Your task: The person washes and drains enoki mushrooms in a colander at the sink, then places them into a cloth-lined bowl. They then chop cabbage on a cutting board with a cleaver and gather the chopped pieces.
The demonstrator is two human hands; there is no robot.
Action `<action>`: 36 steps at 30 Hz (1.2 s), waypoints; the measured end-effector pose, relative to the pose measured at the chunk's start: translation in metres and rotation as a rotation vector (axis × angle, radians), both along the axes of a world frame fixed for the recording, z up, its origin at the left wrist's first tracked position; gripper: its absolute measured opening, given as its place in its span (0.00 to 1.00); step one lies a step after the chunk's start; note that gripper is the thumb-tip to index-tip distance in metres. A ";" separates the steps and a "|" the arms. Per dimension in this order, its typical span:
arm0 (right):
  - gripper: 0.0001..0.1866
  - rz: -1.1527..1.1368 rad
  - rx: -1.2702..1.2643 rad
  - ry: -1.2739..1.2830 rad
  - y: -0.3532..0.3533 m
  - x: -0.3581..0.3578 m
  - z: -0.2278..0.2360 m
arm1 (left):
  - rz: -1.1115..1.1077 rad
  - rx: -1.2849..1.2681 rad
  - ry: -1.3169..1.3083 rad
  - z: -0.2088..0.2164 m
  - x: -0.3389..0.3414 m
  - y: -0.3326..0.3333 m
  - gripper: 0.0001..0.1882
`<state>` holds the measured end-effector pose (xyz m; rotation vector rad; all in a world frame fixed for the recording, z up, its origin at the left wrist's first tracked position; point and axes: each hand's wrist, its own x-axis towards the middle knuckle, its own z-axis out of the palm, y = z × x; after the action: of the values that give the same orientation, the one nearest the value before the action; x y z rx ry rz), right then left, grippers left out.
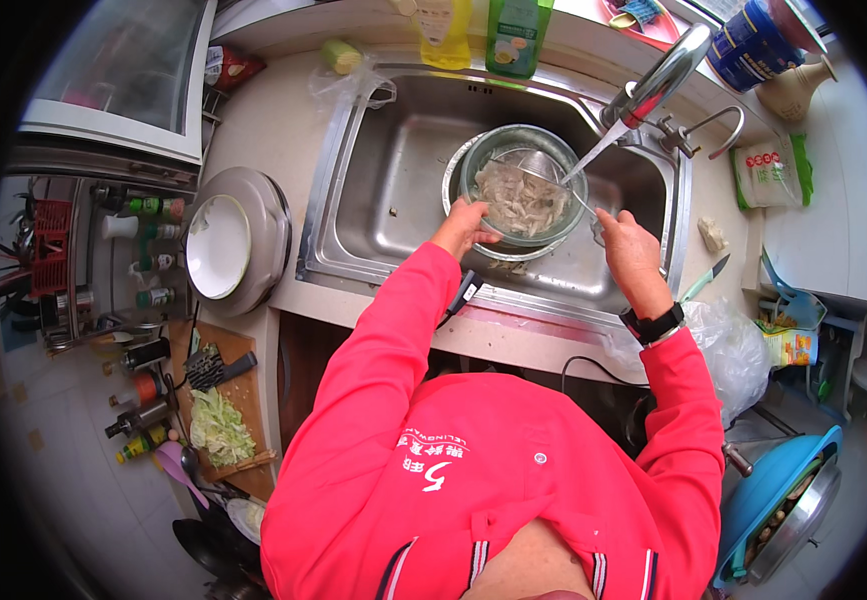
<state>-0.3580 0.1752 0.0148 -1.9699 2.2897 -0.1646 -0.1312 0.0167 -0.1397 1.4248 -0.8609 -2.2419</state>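
Note:
A grey-green bowl (470,165) stands in the sink, inside a wider pale metal basin (449,187). Water and pale greyish, shrimp-like pieces (523,200) fill much of it. My left hand (466,230) grips the bowl's near-left rim. A round wire-mesh skimmer (536,163) dips into the bowl, and my right hand (629,245) is closed round its handle at the right. From the faucet (668,75) a stream of water (598,150) runs down to the bowl's right side.
The steel sink (383,150) surrounds the bowl. Yellow and green bottles (518,38) line its back edge. At right lie a knife (703,279) and a clear plastic bag (728,345). Stacked plates (221,245) stand left, above a cutting board with chopped cabbage (220,428).

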 end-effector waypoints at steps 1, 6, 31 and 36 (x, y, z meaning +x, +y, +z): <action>0.16 0.017 0.019 -0.030 0.004 0.002 0.004 | 0.019 0.008 -0.011 0.001 0.000 0.000 0.23; 0.17 -0.001 0.098 -0.090 0.024 0.005 0.015 | 0.034 0.021 -0.102 0.000 0.002 0.006 0.22; 0.18 -0.178 0.062 -0.123 0.023 -0.007 0.001 | -0.019 -0.029 -0.049 0.004 -0.006 0.012 0.23; 0.17 -0.178 -0.117 -0.124 0.042 -0.009 0.014 | -0.020 -0.010 -0.003 0.004 -0.002 0.010 0.23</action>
<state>-0.3666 0.2168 0.0292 -1.7484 2.4218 -0.4337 -0.1333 0.0269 -0.1357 1.4221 -0.8896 -2.2475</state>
